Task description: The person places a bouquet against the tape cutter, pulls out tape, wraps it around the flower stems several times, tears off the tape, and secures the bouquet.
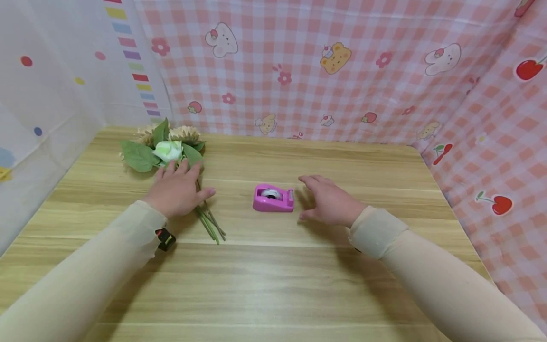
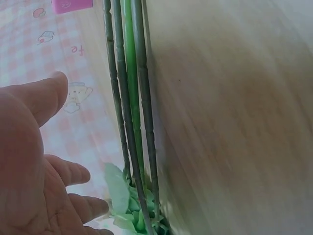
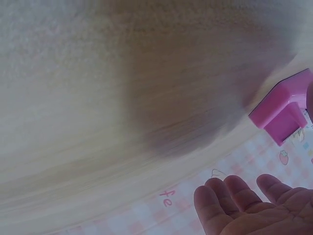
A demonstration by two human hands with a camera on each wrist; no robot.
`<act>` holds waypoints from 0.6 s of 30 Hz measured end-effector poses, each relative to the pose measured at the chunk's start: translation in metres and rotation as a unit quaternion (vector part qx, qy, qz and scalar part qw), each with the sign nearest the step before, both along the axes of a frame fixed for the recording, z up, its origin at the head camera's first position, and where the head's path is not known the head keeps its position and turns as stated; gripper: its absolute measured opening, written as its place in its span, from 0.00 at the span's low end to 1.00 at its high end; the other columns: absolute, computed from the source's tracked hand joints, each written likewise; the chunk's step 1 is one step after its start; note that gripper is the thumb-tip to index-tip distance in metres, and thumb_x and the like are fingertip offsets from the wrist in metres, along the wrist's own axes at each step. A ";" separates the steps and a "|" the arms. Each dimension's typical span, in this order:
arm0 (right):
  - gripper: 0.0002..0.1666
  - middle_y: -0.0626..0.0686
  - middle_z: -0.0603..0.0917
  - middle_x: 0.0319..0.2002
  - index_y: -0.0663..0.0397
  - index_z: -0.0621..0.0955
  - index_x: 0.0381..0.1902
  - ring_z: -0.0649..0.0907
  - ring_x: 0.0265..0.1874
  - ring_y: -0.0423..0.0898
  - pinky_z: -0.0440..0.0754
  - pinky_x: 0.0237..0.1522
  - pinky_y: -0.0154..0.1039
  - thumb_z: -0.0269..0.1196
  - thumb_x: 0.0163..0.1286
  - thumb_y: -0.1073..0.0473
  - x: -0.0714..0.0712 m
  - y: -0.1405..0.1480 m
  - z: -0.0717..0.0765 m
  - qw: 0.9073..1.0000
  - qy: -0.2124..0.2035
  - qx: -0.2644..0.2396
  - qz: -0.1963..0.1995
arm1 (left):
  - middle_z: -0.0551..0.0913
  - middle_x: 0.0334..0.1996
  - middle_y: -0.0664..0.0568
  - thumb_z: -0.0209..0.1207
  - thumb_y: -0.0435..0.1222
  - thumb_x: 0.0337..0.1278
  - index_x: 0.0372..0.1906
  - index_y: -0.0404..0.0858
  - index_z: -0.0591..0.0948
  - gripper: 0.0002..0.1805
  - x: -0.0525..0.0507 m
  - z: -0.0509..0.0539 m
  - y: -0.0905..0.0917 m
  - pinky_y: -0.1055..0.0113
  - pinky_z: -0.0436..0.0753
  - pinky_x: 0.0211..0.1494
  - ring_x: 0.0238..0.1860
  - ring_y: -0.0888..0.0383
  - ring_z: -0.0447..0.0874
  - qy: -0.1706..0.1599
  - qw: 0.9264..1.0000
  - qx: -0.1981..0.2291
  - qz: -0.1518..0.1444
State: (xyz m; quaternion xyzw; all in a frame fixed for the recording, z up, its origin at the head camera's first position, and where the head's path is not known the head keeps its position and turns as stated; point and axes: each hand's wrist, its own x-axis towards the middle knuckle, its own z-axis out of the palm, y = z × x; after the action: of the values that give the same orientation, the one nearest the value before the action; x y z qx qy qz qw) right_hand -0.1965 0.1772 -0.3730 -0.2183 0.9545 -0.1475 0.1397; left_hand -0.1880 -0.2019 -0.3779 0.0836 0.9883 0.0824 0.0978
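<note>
A bunch of artificial flowers lies at the table's left, with a white rose (image 1: 168, 150), broad green leaves and thin stems (image 1: 208, 223) that point toward the front. Over the upper stems is my left hand (image 1: 177, 190), fingers spread and thumb apart; in the left wrist view its fingers do not wrap round the stems (image 2: 132, 98). A pink tape dispenser (image 1: 273, 198) with a roll of clear tape stands mid-table. Just right of its cutter end hovers my right hand (image 1: 331, 199), fingers extended and nothing held. The right wrist view shows the dispenser (image 3: 283, 107) apart from the fingers.
The wooden table (image 1: 273, 285) backs onto a pink checked cloth (image 1: 273, 61) with cartoon prints. A white dotted cloth (image 1: 51, 85) hangs on the left, and more checked cloth with cherries (image 1: 502, 204) on the right. A black band piece (image 1: 165, 239) sits at my left wrist.
</note>
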 end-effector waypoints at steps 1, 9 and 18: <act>0.61 0.61 0.65 0.80 0.52 0.59 0.83 0.65 0.80 0.63 0.63 0.81 0.60 0.79 0.62 0.47 0.000 0.000 0.000 1.000 0.000 0.000 0.001 | 0.42 0.84 0.28 0.43 0.70 0.74 0.86 0.38 0.48 0.53 0.001 0.000 0.000 0.23 0.40 0.81 0.82 0.23 0.34 -0.001 1.000 -0.001 0.000; 0.61 0.60 0.64 0.81 0.52 0.59 0.83 0.64 0.80 0.62 0.63 0.81 0.60 0.79 0.62 0.47 0.002 -0.001 0.000 1.000 -0.001 -0.001 0.001 | 0.43 0.83 0.28 0.44 0.70 0.73 0.86 0.38 0.47 0.54 0.006 0.000 -0.002 0.23 0.41 0.80 0.81 0.22 0.35 -0.009 0.999 0.013 0.031; 0.60 0.60 0.65 0.80 0.52 0.59 0.83 0.65 0.80 0.62 0.63 0.81 0.60 0.79 0.63 0.47 0.003 -0.003 0.002 1.000 0.001 -0.001 0.009 | 0.67 0.72 0.22 0.47 0.71 0.71 0.80 0.24 0.56 0.57 0.012 -0.003 0.002 0.26 0.71 0.70 0.69 0.22 0.69 0.016 0.997 -0.012 0.070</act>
State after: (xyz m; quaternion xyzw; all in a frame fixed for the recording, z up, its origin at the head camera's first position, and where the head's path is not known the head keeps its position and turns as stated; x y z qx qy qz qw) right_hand -0.1937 0.1743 -0.3712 -0.2269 0.9525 -0.1475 0.1396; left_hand -0.1765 -0.1997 -0.3814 0.0148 0.9940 0.0762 0.0774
